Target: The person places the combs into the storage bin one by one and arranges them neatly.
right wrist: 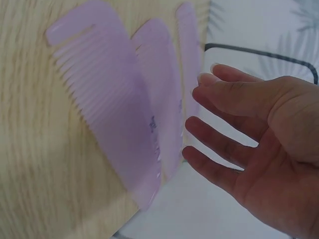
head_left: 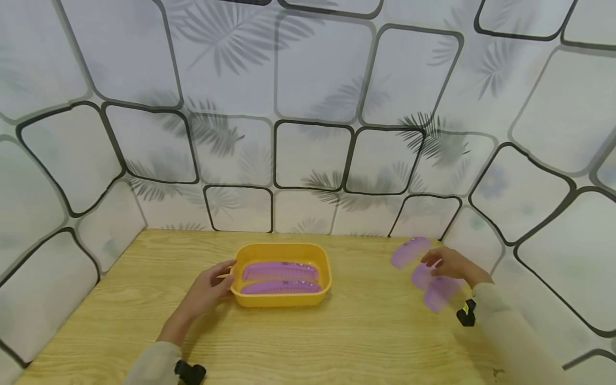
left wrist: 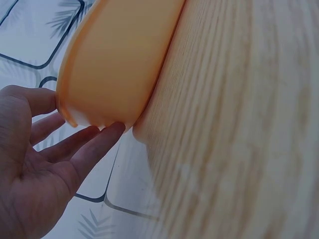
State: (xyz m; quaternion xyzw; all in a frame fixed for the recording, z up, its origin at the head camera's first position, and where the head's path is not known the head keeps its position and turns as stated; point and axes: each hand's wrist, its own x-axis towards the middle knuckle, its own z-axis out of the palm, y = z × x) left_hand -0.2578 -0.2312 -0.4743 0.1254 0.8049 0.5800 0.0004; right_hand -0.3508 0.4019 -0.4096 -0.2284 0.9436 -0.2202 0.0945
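Leaf-printed backdrop (head_left: 313, 69) rises behind the wooden table (head_left: 375, 337). Lower left, my left hand (head_left: 208, 290), fingers loosely spread, touches the yellow tray (head_left: 281, 301), apparently steadying it; at lower centre two purple combs (head_left: 280, 288) lie lengthwise inside, seemingly to fit. Right, my right hand (head_left: 454, 265), loosely curved, holding nothing, hovers by three loose combs (head_left: 439, 295)

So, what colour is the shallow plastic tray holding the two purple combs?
The tray is yellow-orange, shown best in the head view.

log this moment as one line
left hand: touches tray | right hand: empty, near three loose combs | in tray: two combs
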